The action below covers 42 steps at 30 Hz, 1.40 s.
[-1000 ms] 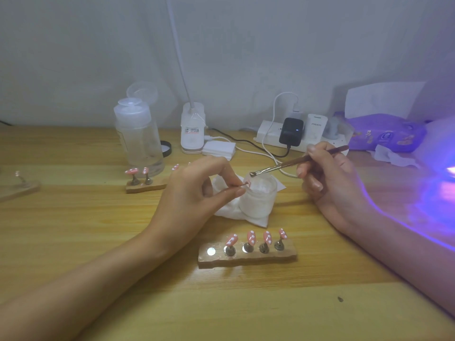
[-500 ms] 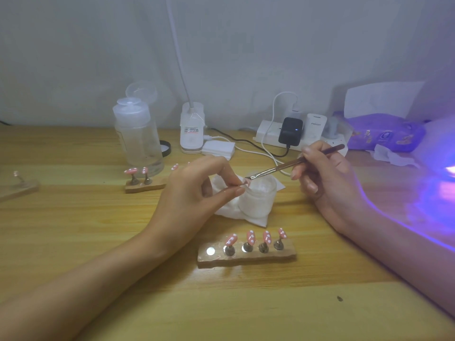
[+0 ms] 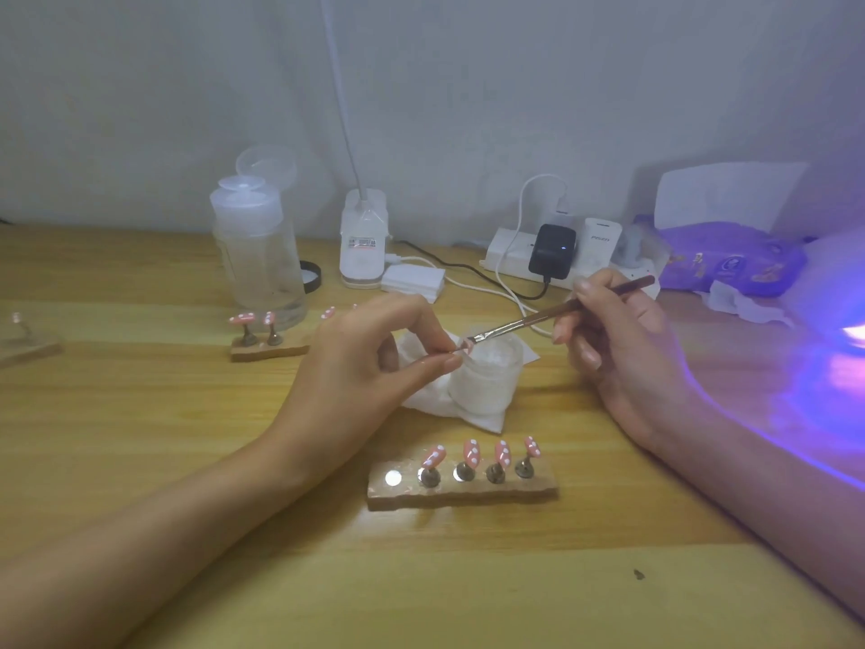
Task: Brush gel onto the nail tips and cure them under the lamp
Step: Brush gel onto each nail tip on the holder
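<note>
- Your left hand (image 3: 374, 363): thumb and forefinger pinch one nail tip (image 3: 461, 349) above the frosted jar (image 3: 489, 377).
- Your right hand (image 3: 618, 348): grips the brush (image 3: 538, 318) like a pen, its long axis running 2 o'clock to 8 o'clock, bristles on the tip.
- Tip lies at 9 o'clock from your right hand.
- Holder (image 3: 461, 491): four tips, at 6 o'clock from the jar.
- Lamp (image 3: 842, 320): at 3 o'clock, on your right hand's side.

3 stands (image 3: 463, 496), 4 nail tips (image 3: 472, 454) on the nearest (a 5th held), 1 brush (image 3: 538, 318), 1 jar (image 3: 487, 386), 1 bottle (image 3: 257, 260).
</note>
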Motion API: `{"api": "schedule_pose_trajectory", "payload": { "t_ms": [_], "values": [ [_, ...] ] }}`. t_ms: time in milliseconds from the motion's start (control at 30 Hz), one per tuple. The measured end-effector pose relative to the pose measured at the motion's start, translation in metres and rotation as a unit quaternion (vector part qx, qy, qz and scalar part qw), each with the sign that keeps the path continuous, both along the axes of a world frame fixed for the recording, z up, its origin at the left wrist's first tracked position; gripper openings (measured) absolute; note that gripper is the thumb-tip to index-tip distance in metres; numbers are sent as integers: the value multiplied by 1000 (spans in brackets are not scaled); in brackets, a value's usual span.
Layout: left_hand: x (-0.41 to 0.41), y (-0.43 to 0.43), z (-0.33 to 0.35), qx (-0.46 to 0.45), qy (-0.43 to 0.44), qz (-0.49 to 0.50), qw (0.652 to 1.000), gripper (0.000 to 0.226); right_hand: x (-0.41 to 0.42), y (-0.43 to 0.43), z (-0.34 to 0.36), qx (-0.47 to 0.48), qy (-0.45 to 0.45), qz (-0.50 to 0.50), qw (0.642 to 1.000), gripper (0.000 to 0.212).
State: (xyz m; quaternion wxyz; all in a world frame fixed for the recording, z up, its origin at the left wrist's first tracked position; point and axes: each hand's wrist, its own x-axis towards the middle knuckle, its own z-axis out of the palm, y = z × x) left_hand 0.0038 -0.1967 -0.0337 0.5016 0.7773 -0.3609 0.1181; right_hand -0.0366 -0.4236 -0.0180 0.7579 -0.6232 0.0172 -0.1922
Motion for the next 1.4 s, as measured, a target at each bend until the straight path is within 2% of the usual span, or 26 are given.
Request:
{"api": "schedule_pose_trajectory", "payload": {
  "t_ms": [100, 200, 567, 667, 767, 867, 967, 1100, 1200, 1400],
  "values": [
    [0, 0, 0, 4, -5, -1, 1000, 16, 0, -2, 0, 26, -16, -14, 999, 26],
    [-1, 1, 2, 3, -14, -5, 1000, 16, 0, 0, -1, 3, -13, 9, 1000, 22],
    [-1, 0, 2, 3, -15, -6, 1000, 18, -1, -2, -1, 12, -17, -3, 1000, 24],
    [-1, 0, 2, -2, -10, -9, 1000, 19, -1, -1, -1, 6, -26, 24, 999, 20],
    [-2, 0, 2, 4, -20, -3, 1000, 17, 0, -2, -2, 4, -7, 9, 1000, 22],
    [-2, 0, 3, 8, -29, 1, 1000, 16, -1, -3, -2, 23, -25, 13, 999, 28],
    [-2, 0, 3, 9, -28, 2, 1000, 16, -1, 0, -2, 2, -20, 28, 999, 21],
    [-3, 0, 3, 9, -27, 4, 1000, 16, 0, -3, -2, 16, -9, 5, 1000, 28],
    [-2, 0, 3, 9, -25, 2, 1000, 16, -1, -1, -1, 7, -20, 24, 999, 20],
    [-2, 0, 2, 9, -24, 3, 1000, 17, -1, -2, 0, 17, -16, 8, 1000, 27]
  ]
}}
